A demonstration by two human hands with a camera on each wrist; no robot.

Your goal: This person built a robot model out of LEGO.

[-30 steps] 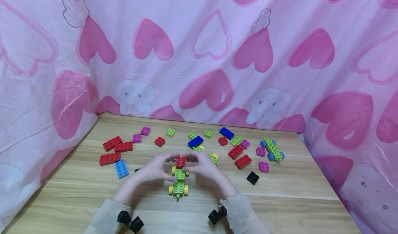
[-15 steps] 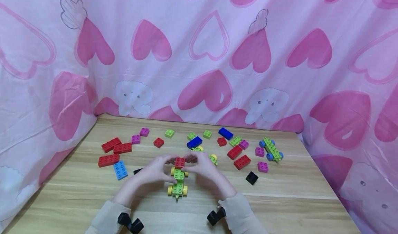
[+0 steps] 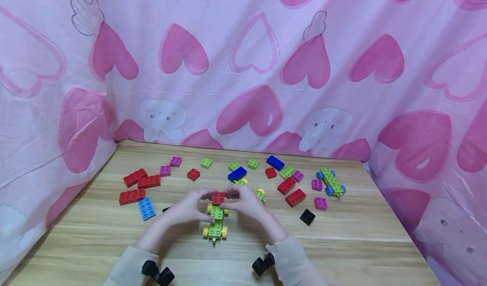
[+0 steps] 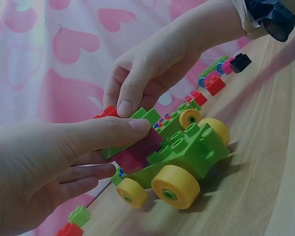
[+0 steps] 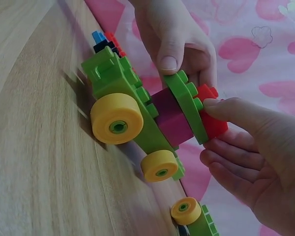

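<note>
A toy car [image 3: 215, 231] of building bricks, with a green base and yellow wheels, stands on the table between the hands. In the right wrist view a purple brick [image 5: 171, 115] sits on its base. Above that lies a green brick [image 5: 188, 105], and a red brick [image 5: 214, 123] tops the far end. My left hand [image 3: 186, 208] holds the green brick, its thumb on the top edge and its fingers behind. My right hand [image 3: 247, 202] pinches the red brick between thumb and fingers, as the right wrist view shows. The left fingertips are partly hidden there.
Behind my right hand stands another green vehicle with yellow wheels [image 3: 260, 194]. At the far right is a green car base with blue wheels [image 3: 332, 181]. Loose bricks lie around, among them a light blue brick [image 3: 146, 208] and a black brick [image 3: 307, 217]. A heart-patterned curtain [image 3: 249, 108] hangs behind.
The head view has shifted slightly, and the near end of the toy car has drifted a little left. Both hands keep their hold on the same bricks.
</note>
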